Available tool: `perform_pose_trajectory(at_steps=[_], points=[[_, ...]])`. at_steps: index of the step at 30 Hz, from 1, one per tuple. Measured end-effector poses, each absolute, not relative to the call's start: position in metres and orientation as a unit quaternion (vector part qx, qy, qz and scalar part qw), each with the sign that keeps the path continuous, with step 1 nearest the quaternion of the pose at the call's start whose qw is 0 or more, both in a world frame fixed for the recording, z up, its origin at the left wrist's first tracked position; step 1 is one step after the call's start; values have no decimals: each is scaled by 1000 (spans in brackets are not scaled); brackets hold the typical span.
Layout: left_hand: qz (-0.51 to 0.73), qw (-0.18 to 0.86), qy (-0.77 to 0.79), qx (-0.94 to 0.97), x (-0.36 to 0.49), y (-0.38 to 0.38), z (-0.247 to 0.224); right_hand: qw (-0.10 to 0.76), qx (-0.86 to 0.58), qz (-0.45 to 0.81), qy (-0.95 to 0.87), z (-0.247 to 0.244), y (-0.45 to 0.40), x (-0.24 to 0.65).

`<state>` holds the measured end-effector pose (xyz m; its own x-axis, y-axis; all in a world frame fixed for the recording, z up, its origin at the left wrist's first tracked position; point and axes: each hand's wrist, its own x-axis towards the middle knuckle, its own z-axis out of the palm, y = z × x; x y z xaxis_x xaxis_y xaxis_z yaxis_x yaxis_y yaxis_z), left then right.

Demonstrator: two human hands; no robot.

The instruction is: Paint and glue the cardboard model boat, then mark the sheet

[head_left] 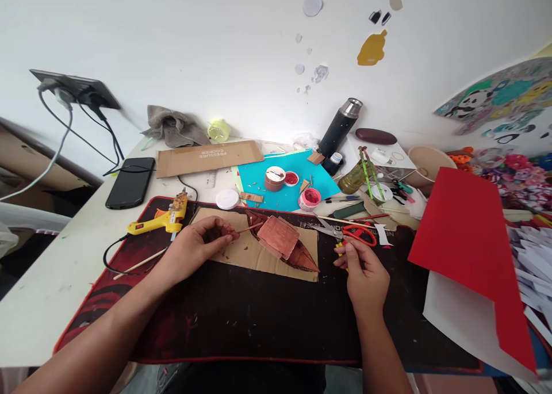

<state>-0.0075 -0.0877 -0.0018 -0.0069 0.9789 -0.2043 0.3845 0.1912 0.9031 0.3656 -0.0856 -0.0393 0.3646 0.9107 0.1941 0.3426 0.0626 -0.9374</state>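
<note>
A brown-painted cardboard model boat (305, 257) with a flat reddish roof (279, 236) sits on a piece of brown cardboard (233, 257). At its left end, my left hand (200, 241) is closed in a pinch on a thin brown stick (250, 227), whose far end reaches the boat. To the right of the boat, my right hand (366, 273) has its fingers closed around a small yellow and black thing (339, 249), mostly hidden by the fingers. Orange-handled scissors (360, 234) lie just beyond that hand.
A yellow glue gun (164, 218) with a cord lies left on the dark mat (259, 319). Paint pots (309, 198) stand around a blue sheet (259, 181). Behind are a black flask (340, 126) and a cardboard strip (207, 158); red card (461, 238) stands right.
</note>
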Motion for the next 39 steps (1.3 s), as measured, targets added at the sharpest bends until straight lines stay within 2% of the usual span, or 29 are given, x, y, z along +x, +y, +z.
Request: perform_pose_trajectory(at_steps=[6, 15, 24, 39], points=[[316, 442, 639, 545, -12, -85, -2, 494, -598, 266, -572, -36, -99, 357], [295, 448, 641, 549, -19, -84, -6, 413, -495, 348, -681, -32, -121, 364], [298, 447, 640, 550, -19, -82, -2, 282, -547, 267, -741, -27, -108, 352], [301, 453, 640, 543, -18, -78, -1, 298, -518, 220, -771, -28, -61, 355]])
